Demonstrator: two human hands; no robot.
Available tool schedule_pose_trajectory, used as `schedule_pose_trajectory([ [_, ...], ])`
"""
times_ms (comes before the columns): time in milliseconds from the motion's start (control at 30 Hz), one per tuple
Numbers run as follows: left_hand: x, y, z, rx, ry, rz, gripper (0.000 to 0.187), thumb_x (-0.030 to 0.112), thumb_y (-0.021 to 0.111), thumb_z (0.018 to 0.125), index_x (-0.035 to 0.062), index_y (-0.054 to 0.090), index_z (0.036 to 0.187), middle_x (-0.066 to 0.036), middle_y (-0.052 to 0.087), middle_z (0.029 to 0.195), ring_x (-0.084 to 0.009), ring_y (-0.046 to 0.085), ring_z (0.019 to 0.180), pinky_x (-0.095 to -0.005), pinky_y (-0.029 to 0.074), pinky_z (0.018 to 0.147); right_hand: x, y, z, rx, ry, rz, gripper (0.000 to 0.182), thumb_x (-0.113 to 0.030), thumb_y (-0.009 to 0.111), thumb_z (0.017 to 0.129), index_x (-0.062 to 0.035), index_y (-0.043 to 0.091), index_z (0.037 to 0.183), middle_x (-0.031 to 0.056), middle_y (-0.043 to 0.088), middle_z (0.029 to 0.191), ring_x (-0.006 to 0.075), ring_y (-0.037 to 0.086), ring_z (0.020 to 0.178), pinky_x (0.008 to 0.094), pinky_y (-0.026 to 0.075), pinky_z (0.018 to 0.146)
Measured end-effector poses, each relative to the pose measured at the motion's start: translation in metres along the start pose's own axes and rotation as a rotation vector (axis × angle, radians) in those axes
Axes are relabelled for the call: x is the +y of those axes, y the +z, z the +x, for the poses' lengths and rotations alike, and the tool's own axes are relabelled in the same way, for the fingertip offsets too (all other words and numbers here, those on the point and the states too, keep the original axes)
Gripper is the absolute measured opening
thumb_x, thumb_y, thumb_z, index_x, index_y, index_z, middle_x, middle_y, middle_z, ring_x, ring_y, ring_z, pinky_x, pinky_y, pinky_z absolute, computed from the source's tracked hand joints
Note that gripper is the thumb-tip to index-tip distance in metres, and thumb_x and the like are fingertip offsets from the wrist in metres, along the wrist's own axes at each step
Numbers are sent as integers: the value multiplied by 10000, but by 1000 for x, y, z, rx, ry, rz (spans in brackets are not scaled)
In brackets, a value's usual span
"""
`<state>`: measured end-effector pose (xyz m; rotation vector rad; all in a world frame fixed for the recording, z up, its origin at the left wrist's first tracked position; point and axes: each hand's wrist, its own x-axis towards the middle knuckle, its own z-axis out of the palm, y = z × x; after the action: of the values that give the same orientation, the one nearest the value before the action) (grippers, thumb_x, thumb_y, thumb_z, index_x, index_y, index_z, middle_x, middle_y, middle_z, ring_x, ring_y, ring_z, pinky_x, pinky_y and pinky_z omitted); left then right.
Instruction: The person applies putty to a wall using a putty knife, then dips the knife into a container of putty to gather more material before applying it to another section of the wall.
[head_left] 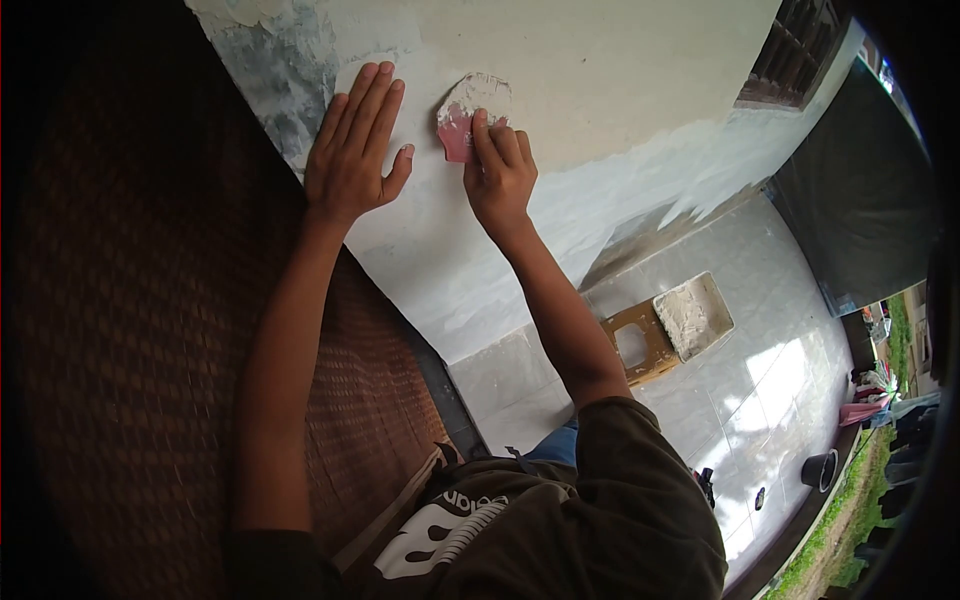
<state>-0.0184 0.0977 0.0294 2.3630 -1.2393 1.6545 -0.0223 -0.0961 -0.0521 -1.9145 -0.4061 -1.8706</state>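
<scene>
My left hand [352, 150] lies flat against the white wall [420, 250], its fingers stretched out and the thumb apart, beside a grey, rough patch. To its right, my right hand [500, 165] grips a pink scraper [460, 135] that is coated with white paste over much of its face. The scraper is at the wall surface; whether its far edge touches cannot be told. Below and to the right of my right arm, a tray of white paste [692, 315] sits at the end of a brown wooden stool [645, 345].
A woven brown surface [160, 330] fills the left side. Pale floor tiles [640, 285] run along the wall's foot. A window [795, 55] is at the upper right, near a dark hanging sheet [860, 200]. A black bucket [820, 470] stands at the lower right.
</scene>
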Motion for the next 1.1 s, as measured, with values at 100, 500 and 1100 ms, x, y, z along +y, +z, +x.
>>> schedule_pose_trajectory([
  [100,0,0,-2,-6,-27,5,619,289,530,912,20,468,1465,-107,438,1559,-231,367,1474,-404,215,1224,-24,-6,-18,-105,116,32,563,102,695,659,22,673,1217,89,595,909,253,561,741,348,509,637],
  [500,1,-2,-1,-21,-22,14,599,217,496,909,3,462,1467,-117,424,1567,-239,356,1481,-411,225,1220,-34,-55,16,-58,343,418,547,125,649,723,-40,694,1242,57,527,847,165,518,716,288,468,608],
  [1100,-2,1,-3,21,-26,-1,577,185,441,908,-8,472,1451,-135,430,1562,-262,370,1474,-427,226,1216,-64,-31,-32,-134,275,217,672,92,711,611,-22,651,1270,86,568,884,248,593,766,352,526,611],
])
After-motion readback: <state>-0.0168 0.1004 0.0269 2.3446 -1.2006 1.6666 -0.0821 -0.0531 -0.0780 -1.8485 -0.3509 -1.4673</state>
